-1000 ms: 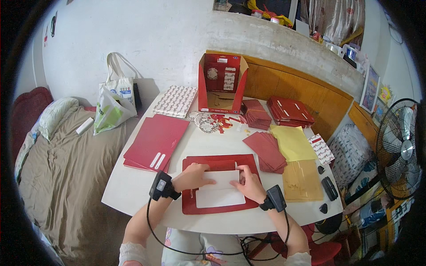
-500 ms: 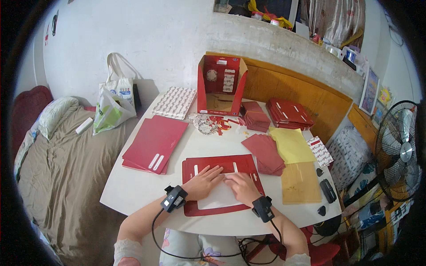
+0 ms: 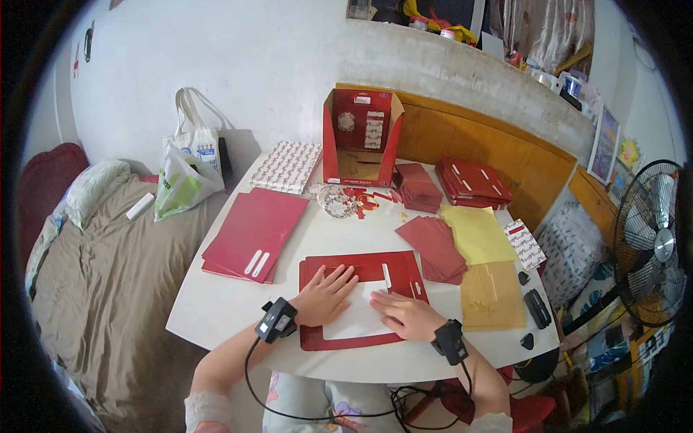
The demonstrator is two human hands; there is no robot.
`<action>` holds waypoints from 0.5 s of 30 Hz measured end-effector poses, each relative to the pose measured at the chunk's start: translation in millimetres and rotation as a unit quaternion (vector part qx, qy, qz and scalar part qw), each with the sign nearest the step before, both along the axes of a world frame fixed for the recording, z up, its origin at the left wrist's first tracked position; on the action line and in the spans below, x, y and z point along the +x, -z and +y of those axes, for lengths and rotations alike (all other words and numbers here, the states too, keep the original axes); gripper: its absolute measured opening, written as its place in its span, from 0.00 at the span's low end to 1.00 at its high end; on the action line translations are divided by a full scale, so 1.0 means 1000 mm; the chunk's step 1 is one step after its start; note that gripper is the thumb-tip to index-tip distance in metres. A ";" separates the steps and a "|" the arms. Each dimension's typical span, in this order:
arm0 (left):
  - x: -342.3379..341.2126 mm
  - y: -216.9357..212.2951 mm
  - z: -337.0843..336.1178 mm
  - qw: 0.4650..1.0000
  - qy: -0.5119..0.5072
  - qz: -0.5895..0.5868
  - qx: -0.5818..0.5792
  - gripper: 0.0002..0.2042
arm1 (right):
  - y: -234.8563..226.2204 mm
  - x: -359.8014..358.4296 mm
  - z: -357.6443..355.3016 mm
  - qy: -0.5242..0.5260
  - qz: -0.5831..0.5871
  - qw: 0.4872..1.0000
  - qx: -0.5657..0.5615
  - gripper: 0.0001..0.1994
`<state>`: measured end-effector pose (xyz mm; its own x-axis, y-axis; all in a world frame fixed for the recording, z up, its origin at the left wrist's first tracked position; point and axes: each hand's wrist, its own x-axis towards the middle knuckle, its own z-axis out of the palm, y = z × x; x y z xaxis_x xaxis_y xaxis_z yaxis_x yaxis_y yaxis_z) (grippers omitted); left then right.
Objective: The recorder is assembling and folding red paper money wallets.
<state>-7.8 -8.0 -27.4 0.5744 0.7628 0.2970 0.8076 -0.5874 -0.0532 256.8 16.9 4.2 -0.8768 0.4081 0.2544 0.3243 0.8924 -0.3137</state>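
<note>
On the table before me lies a red card sheet (image 3: pixel 375 267) with rounded corners and a hang hole, partly over another like it. A white paper piece (image 3: pixel 361 317) rests on its lower middle. My left hand (image 3: pixel 325 294) presses flat across the paper's left side and the red card, fingers stretched out. On the paper's right side sits my right hand (image 3: pixel 408 315), its fingers extended and pointing left. Neither hand holds anything. A black device is strapped to each wrist, trailing a cable.
A stack of red cards (image 3: pixel 256 227) lies left. Behind stands an open red display box (image 3: pixel 361 162) beside a patterned white stack (image 3: pixel 286 166). To the right are small red envelopes (image 3: pixel 433 249), yellow sheets (image 3: pixel 476 234) and a red packet pile (image 3: pixel 473 182). A fan (image 3: pixel 660 245) stands beyond.
My hands have moved apart. The right hand has slid right and its bent fingers have flattened; the left hand has shifted slightly left with fingers more spread.
</note>
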 end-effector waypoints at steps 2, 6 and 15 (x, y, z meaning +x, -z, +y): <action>-0.009 -0.006 -0.007 1.000 -0.020 -0.002 -0.023 0.28 | -0.002 0.010 0.003 0.012 -0.020 0.999 0.022 0.20; -0.013 -0.012 -0.008 0.995 -0.024 0.016 -0.096 0.29 | -0.005 0.010 0.002 0.034 -0.045 0.997 0.045 0.18; -0.006 -0.035 -0.012 0.994 -0.002 -0.100 -0.040 0.32 | -0.011 -0.001 0.006 0.089 0.115 0.986 0.079 0.21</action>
<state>-13.8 -20.0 7.6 0.5074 0.7908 0.3423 0.7994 -0.5803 0.1556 255.4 23.1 15.2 -0.7067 0.4902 0.5101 0.4168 0.8711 -0.2596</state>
